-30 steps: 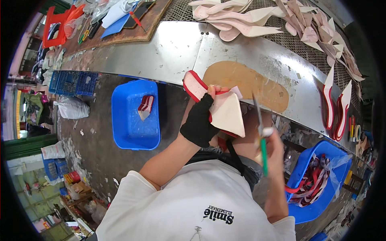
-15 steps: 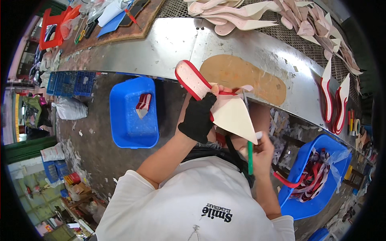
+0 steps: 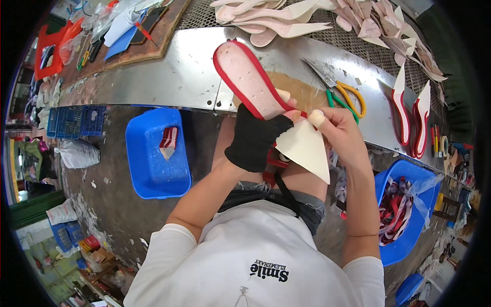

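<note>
A pink, red-edged insole (image 3: 250, 82) is held above the near edge of the metal bench (image 3: 189, 66), rounded end toward eleven o'clock, pointed white end (image 3: 307, 151) toward five. Its middle is gripped by the black-gloved left hand (image 3: 255, 135), the fingers curled around it. The red edging is pinched between the thumb and forefinger of the right hand (image 3: 340, 125).

At the right hand's twelve o'clock, scissors (image 3: 339, 91) are laid on the bench. From the insole, two red-edged pieces (image 3: 401, 112) are seen at three o'clock, a strip-filled blue tub (image 3: 409, 240) at four, another blue tub (image 3: 158, 174) at eight.
</note>
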Demonstrator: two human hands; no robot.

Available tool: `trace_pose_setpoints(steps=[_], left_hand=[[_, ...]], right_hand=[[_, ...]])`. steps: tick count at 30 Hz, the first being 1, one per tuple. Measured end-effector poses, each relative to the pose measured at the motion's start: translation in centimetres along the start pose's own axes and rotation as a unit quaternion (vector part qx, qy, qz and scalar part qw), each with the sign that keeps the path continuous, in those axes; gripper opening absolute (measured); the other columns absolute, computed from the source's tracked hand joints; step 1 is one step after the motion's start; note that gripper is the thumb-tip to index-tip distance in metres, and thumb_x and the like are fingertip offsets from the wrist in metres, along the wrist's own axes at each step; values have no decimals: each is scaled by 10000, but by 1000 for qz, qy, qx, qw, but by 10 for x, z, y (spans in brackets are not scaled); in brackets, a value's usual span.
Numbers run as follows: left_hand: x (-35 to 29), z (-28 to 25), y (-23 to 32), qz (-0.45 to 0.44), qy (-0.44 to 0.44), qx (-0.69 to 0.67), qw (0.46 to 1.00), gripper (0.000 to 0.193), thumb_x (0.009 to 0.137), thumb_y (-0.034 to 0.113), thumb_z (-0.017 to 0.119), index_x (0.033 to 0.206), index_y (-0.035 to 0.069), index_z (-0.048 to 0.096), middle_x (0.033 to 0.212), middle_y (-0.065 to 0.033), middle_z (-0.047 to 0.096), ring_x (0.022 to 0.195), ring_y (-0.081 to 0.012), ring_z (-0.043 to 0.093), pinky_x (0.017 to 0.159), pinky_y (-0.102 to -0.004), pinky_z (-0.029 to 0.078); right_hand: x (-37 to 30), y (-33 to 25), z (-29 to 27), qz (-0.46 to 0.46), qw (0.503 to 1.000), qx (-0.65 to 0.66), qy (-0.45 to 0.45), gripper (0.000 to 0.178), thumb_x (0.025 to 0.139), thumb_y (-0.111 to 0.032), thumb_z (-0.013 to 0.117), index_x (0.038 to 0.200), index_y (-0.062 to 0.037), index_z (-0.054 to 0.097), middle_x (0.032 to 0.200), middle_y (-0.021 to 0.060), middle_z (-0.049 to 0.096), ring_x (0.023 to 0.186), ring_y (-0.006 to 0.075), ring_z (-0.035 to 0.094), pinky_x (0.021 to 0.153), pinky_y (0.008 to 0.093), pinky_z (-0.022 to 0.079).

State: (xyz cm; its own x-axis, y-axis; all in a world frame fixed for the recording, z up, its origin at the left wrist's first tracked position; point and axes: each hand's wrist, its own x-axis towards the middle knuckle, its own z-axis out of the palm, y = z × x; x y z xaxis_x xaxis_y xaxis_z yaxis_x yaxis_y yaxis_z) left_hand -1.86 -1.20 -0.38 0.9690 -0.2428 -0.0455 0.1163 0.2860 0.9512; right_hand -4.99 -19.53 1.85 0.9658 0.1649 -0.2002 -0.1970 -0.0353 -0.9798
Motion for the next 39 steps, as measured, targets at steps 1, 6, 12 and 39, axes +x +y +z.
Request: trace_pose_setpoints(steps=[1,6,12,39], left_hand=[[1,0,1,6,-8,-9,1000,328,732,-23,728,1024,37,590,976,-58,647,902,-125,601,762,-271,502],[11,-3,6,69,-52,140,986,348,798,89,710,1109,39,562,995,-29,606,849,-110,571,746,-268,484],[14,8,-1,90,54,175,979,338,931,250,526,1138,-17,544,818,-191,645,717,-300,628,647,-386,477],[1,-3,-2,161,-183,323,914,312,923,289,543,1015,-6,583,839,-197,629,756,-371,596,679,-402,459]], right_hand=[[2,0,3,-47,998,-37,-7,259,916,-233,591,789,-9,615,681,-47,565,597,16,487,538,184,375],[6,-6,4,-19,997,-67,15,210,867,-168,629,765,12,591,656,-11,568,618,33,505,534,223,386],[9,-8,1,-140,934,-326,31,173,845,-92,621,722,-1,540,586,36,480,524,79,437,494,265,359],[45,-44,-28,-149,959,-233,61,181,878,-135,626,834,40,625,677,-48,542,644,18,436,545,205,369]])
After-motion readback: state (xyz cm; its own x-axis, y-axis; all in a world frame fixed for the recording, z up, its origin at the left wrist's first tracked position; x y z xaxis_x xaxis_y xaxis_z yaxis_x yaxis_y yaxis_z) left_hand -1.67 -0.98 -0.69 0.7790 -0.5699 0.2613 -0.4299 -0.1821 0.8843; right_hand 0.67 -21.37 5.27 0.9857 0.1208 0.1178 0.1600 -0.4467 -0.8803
